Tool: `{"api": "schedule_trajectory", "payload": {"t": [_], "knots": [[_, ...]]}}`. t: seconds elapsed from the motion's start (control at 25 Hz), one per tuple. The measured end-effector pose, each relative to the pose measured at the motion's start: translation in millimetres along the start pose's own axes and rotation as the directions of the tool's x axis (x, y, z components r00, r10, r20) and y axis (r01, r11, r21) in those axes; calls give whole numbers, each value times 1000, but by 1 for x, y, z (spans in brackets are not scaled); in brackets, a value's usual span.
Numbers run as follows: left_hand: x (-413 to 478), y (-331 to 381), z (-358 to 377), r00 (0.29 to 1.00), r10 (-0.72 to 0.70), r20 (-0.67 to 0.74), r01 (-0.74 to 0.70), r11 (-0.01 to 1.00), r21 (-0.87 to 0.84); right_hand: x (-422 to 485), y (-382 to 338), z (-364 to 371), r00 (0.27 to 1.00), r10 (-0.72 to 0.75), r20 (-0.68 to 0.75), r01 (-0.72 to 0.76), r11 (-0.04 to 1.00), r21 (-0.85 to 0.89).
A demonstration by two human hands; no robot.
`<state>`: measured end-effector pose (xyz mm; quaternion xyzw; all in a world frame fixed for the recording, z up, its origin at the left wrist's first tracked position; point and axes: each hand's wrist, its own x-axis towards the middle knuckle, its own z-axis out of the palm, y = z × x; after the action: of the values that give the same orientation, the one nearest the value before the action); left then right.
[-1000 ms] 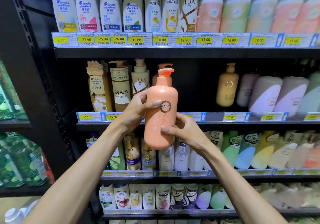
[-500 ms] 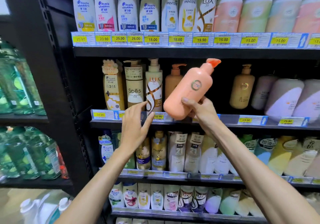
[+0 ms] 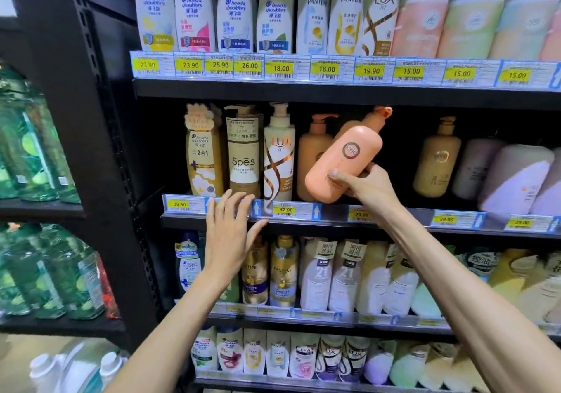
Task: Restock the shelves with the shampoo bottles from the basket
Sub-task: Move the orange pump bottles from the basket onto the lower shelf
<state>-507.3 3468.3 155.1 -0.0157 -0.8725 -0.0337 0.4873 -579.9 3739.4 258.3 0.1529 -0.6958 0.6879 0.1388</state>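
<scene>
head view: restock midway. peach shampoo bottle (image 3: pixel 346 162) not yet on shelf, tilted with pump up-right, hanging above front edge of second shelf (image 3: pixel 400 215), just before matching peach bottle (image 3: pixel 314 157). dark gap between that and gold bottle (image 3: pixel 437 162) is likely slot. basket out of sight, remaining stock unknown.
right hand (image 3: pixel 368 188): fingers wrapped round bottle's lower end.
left hand (image 3: pixel 230 232): fingers spread, empty, in front of price rail (image 3: pixel 288 210); contact unclear.

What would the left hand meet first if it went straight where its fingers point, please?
Likely the price rail right ahead of the left hand, then the Spēs bottle above; depth is unclear.
</scene>
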Motion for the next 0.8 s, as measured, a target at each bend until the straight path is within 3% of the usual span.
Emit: {"api": "schedule_trajectory", "payload": {"t": [0.48, 0.8], "knots": [[-1, -2, 4, 1000, -13, -7, 13, 998, -69, 16, -6, 2, 981, -35, 193, 109, 914, -392], [-2, -1, 4, 1000, -28, 6, 29, 994, -105, 21, 1, -8, 946, 86, 313, 67, 892, -448]]}}
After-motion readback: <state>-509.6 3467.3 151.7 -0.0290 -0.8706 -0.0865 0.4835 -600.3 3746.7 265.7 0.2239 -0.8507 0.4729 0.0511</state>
